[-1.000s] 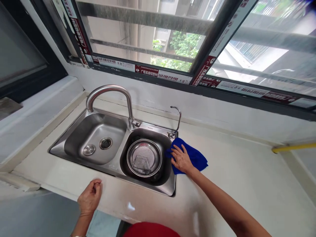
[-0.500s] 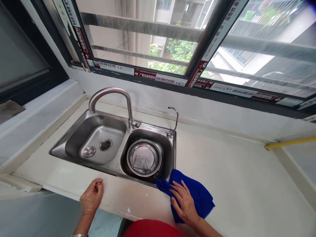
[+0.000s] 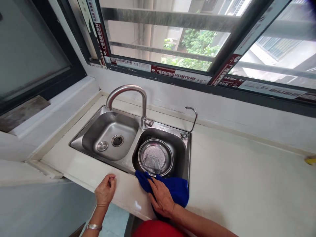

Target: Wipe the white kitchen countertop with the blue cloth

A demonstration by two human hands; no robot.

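A blue cloth (image 3: 176,189) is bunched under my right hand (image 3: 161,197), which presses it against the sink's front rim and the counter. Part of the cloth hangs over the edge of the right basin. My left hand (image 3: 106,190) hovers at the counter's front edge, its fingers curled closed with nothing visible in them. In the right basin (image 3: 180,154) sits a round metal strainer bowl (image 3: 170,158) with a grey mesh scouring pad (image 3: 151,163) in it.
The left basin (image 3: 92,135) has a drain (image 3: 117,141) and a loose metal strainer plug (image 3: 102,145). Behind the basins stand a large curved faucet (image 3: 144,108) and a thin spout (image 3: 195,120). White counter (image 3: 234,171) stretches right; a window frame (image 3: 138,67) runs above.
My right hand has slid the cloth left along the sink's front rim. My left hand keeps its curled shape. The camera view has turned slightly left.
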